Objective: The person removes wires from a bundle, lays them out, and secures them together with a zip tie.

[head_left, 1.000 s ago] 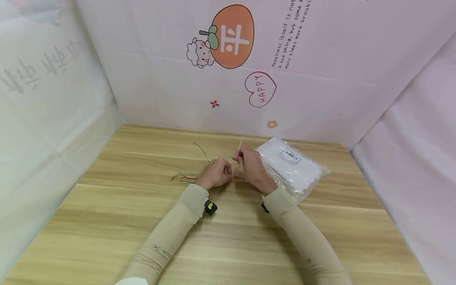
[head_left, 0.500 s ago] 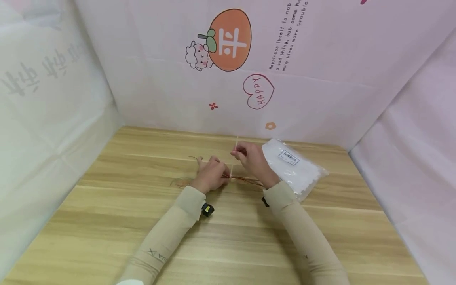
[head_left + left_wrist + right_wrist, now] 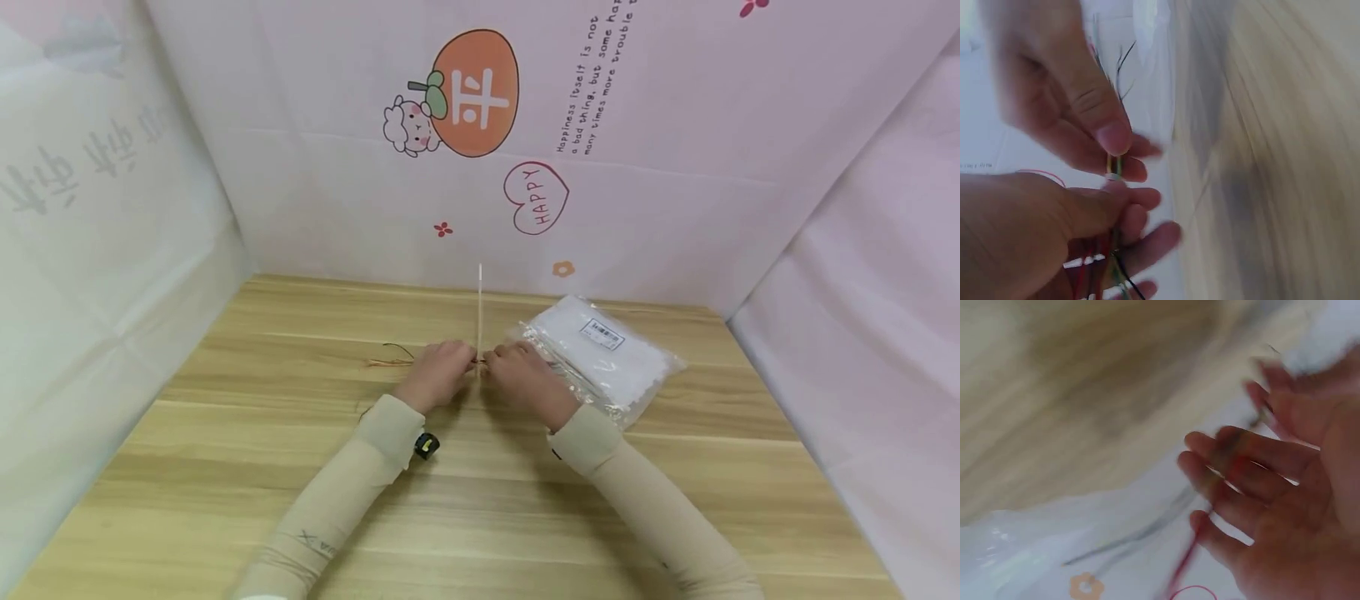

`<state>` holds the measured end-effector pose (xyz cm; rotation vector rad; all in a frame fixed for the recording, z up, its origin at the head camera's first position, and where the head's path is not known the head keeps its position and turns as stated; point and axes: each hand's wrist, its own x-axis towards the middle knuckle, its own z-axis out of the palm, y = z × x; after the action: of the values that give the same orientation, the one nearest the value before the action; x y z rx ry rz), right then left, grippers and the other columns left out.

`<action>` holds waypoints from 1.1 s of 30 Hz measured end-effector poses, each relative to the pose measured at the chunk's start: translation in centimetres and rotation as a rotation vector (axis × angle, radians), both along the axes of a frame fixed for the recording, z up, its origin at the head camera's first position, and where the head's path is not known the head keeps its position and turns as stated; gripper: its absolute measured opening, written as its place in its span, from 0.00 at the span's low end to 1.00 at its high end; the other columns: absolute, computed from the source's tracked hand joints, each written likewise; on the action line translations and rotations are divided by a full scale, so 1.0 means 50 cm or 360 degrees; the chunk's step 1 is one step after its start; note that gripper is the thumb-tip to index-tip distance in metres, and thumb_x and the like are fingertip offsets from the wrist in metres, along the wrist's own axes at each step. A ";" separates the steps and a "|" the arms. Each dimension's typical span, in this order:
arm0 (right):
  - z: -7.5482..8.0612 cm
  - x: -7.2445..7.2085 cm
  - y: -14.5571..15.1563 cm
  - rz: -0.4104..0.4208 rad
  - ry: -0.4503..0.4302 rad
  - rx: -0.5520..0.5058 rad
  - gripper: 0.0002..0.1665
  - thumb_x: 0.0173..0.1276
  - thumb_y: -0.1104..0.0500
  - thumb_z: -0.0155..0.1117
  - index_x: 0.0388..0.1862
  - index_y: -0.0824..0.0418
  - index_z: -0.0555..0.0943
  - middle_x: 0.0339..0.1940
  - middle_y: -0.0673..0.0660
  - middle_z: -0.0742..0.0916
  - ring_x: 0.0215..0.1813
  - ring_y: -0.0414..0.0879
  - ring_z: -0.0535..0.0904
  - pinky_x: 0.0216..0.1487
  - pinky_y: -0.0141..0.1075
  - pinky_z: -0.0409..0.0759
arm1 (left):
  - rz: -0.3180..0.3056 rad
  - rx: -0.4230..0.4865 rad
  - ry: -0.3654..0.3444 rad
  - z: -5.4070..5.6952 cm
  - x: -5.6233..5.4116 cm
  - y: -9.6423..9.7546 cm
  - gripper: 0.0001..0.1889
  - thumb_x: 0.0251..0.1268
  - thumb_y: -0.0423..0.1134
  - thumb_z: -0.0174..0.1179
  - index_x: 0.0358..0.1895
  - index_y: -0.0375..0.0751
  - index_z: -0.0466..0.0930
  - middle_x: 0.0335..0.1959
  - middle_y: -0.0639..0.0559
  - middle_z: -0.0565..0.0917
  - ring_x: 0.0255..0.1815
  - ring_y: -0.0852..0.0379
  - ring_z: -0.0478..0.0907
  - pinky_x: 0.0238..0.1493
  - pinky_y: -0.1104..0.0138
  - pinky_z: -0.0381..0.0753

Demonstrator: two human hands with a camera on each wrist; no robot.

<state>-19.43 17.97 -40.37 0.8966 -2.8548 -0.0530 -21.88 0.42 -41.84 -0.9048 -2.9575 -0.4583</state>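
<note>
In the head view a white cable tie stands upright between the hands, its long tail pointing up. Its band circles a bundle of thin coloured wires, whose ends fan out on the left. My left hand pinches the bundle left of the tie. Just right of it, my right hand holds the same wires. The left wrist view shows the white band between the two thumbs. Loose ends, one of them a red wire, trail past the right fingers in the blurred right wrist view.
A clear plastic bag with white contents and a barcode label lies right of the right hand. The wooden table ends at a printed white cloth behind, with more cloth at both sides.
My right hand has let go of the tie's tail, come down and taken hold of the wires beside the left hand. The tail now stands free.
</note>
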 end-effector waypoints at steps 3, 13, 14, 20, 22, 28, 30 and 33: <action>-0.014 0.003 0.003 0.0021 0.0091 0.0048 0.04 0.80 0.66 0.58 0.48 0.65 0.79 0.38 0.60 0.87 0.41 0.55 0.85 0.42 0.47 0.85 | -0.0097 -0.0043 0.0056 0.009 0.003 -0.013 0.03 0.78 0.30 0.60 0.47 0.38 0.82 0.43 0.45 0.86 0.45 0.48 0.84 0.47 0.57 0.85; -0.023 -0.015 0.009 0.0126 0.0298 -0.0114 0.14 0.84 0.51 0.54 0.38 0.58 0.74 0.19 0.54 0.81 0.20 0.47 0.73 0.19 0.40 0.73 | -0.0398 -0.0397 0.0792 0.000 0.006 -0.065 0.03 0.79 0.30 0.57 0.43 0.41 0.76 0.24 0.53 0.80 0.21 0.62 0.61 0.18 0.71 0.60; -0.024 -0.016 0.010 0.0150 0.0285 -0.0125 0.13 0.84 0.52 0.55 0.39 0.57 0.75 0.20 0.54 0.82 0.20 0.46 0.73 0.19 0.40 0.74 | -0.0415 -0.0391 0.0820 -0.002 0.005 -0.068 0.03 0.79 0.31 0.58 0.42 0.42 0.77 0.23 0.54 0.80 0.20 0.63 0.59 0.18 0.71 0.59; -0.021 -0.018 0.023 0.0286 0.0210 -0.0183 0.03 0.77 0.63 0.63 0.43 0.55 0.82 0.31 0.54 0.93 0.23 0.46 0.82 0.25 0.41 0.82 | -0.0510 -0.0301 0.0620 0.001 0.002 -0.080 0.04 0.82 0.36 0.55 0.45 0.46 0.79 0.37 0.53 0.90 0.21 0.63 0.70 0.19 0.69 0.72; -0.018 -0.019 0.029 0.0304 0.0218 -0.0190 0.03 0.77 0.62 0.64 0.40 0.56 0.81 0.29 0.54 0.92 0.23 0.47 0.81 0.24 0.42 0.81 | -0.0504 -0.0297 0.0559 0.006 0.003 -0.089 0.03 0.82 0.37 0.57 0.50 0.46 0.79 0.42 0.52 0.92 0.23 0.61 0.78 0.22 0.66 0.78; -0.012 -0.029 0.054 0.0220 0.0274 -0.0081 0.16 0.82 0.50 0.59 0.34 0.56 0.72 0.18 0.50 0.77 0.20 0.45 0.67 0.20 0.43 0.74 | -0.0394 -0.0367 0.0635 0.010 0.004 -0.128 0.01 0.80 0.37 0.59 0.44 0.46 0.79 0.29 0.55 0.87 0.20 0.61 0.74 0.17 0.67 0.72; -0.013 -0.032 0.061 0.0229 0.0304 -0.0015 0.17 0.82 0.49 0.58 0.33 0.56 0.71 0.18 0.49 0.74 0.20 0.44 0.65 0.19 0.41 0.71 | -0.0393 -0.0370 0.0659 0.008 0.004 -0.135 0.06 0.80 0.35 0.57 0.39 0.47 0.78 0.23 0.58 0.81 0.18 0.64 0.66 0.15 0.70 0.63; -0.015 -0.031 0.065 0.0263 0.0325 0.0033 0.17 0.83 0.48 0.58 0.33 0.55 0.71 0.17 0.47 0.72 0.19 0.42 0.62 0.17 0.38 0.67 | -0.0381 -0.0361 0.0624 0.007 0.004 -0.140 0.11 0.80 0.33 0.55 0.33 0.48 0.74 0.17 0.60 0.67 0.18 0.65 0.55 0.15 0.72 0.52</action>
<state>-20.98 21.21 -41.14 1.0622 -2.5888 -0.1465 -21.69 -6.60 -41.50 -1.2160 -2.5866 0.0562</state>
